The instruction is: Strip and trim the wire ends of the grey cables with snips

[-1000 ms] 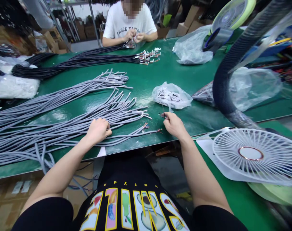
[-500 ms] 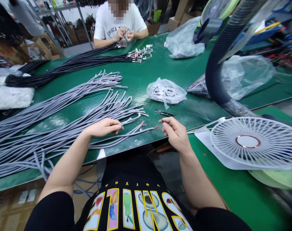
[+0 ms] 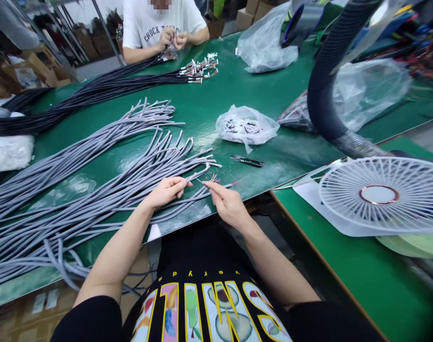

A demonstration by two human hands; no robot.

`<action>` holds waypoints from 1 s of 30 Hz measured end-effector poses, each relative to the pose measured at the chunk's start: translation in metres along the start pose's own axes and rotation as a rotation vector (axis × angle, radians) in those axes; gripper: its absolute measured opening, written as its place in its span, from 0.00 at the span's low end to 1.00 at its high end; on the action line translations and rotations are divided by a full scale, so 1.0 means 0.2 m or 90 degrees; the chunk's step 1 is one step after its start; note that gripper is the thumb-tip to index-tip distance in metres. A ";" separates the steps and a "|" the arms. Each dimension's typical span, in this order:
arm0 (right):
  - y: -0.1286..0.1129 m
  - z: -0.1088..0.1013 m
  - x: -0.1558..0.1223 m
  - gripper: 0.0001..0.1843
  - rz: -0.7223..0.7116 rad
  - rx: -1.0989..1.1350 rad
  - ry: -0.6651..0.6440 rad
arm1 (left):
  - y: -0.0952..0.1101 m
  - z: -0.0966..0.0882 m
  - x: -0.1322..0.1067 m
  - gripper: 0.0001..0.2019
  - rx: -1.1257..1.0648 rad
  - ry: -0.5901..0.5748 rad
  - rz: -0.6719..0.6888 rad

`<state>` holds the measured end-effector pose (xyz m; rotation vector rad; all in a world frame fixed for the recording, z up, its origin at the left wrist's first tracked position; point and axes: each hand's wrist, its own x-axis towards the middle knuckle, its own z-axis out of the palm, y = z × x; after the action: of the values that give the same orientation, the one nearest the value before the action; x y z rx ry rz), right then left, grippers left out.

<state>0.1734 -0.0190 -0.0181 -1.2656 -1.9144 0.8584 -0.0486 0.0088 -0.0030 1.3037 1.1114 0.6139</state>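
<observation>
My left hand (image 3: 166,191) pinches a grey cable (image 3: 195,175) near its stripped end, at the near edge of the green table (image 3: 216,102). My right hand (image 3: 227,205) pinches the thin coloured wires (image 3: 213,179) that stick out of that cable's tip. A broad spread of grey cables (image 3: 77,185) lies to the left of both hands. Dark tweezers (image 3: 247,160) rest on the table just beyond my right hand, untouched.
A clear bag of small parts (image 3: 246,126) sits behind the tweezers. A white fan (image 3: 378,194) lies flat at the right, with a dark ribbed hose (image 3: 325,90) above it. Black cables (image 3: 105,88) run to a person (image 3: 159,26) in a white shirt across the table. More plastic bags (image 3: 266,45) lie beyond.
My right hand let go of the tweezers, which now lie on the table, and moved left to the cable tip. My left hand lifted one grey cable's end from the pile.
</observation>
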 end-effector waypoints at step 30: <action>0.02 0.06 0.11 0.13 0.026 0.088 -0.007 | -0.03 0.03 0.02 0.20 0.158 0.061 0.100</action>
<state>0.1584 0.0007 -0.0236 -1.2233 -1.8089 1.0026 -0.0431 0.0074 -0.0111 1.6007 1.2002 0.6752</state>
